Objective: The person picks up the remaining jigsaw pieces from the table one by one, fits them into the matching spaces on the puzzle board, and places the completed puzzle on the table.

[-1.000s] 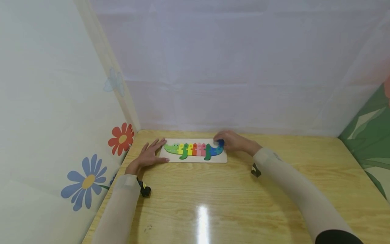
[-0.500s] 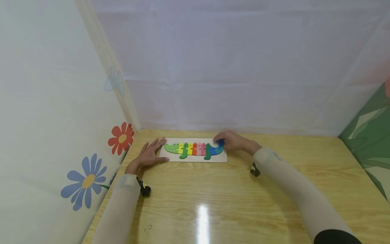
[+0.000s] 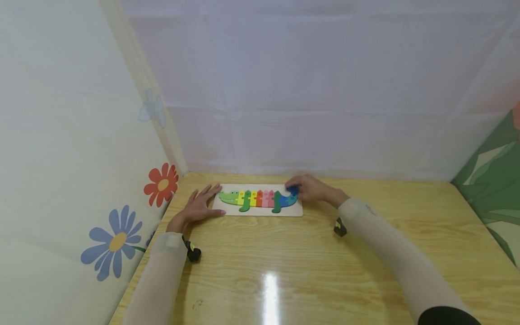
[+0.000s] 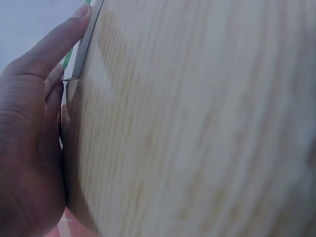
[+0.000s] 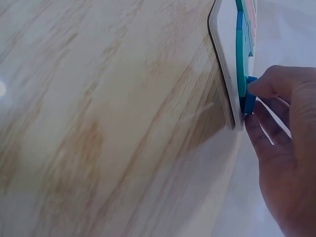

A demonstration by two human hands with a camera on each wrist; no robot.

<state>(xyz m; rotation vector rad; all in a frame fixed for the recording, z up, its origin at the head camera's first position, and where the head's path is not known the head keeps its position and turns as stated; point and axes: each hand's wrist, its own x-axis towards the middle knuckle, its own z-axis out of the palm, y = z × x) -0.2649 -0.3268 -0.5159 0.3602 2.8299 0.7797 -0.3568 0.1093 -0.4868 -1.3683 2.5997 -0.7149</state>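
A pale wooden puzzle board (image 3: 260, 186) lies near the back of the table, bearing a multicoloured crocodile puzzle (image 3: 259, 198) with its green head at the left. Fingers spread, my left hand (image 3: 197, 209) rests against the board's left end, its thumb at the front edge; in the left wrist view the thumb lies along the board's rim. At the tail end, my right hand (image 3: 310, 188) pinches a dark blue puzzle piece (image 5: 251, 101) between thumb and fingers. The piece is low over the board, touching or just above the tail; the fingers partly hide it.
The wooden table (image 3: 308, 262) runs toward me and to the right. A white sheet (image 3: 317, 113) hangs close behind the board. At the left stands a wall covering with a red flower (image 3: 163, 184) and a blue flower (image 3: 118, 241). A green leaf print (image 3: 493, 180) borders the right.
The dark blue piece has shifted very slightly in my right hand's pinch at the tail. My left hand and the board have stayed in place.
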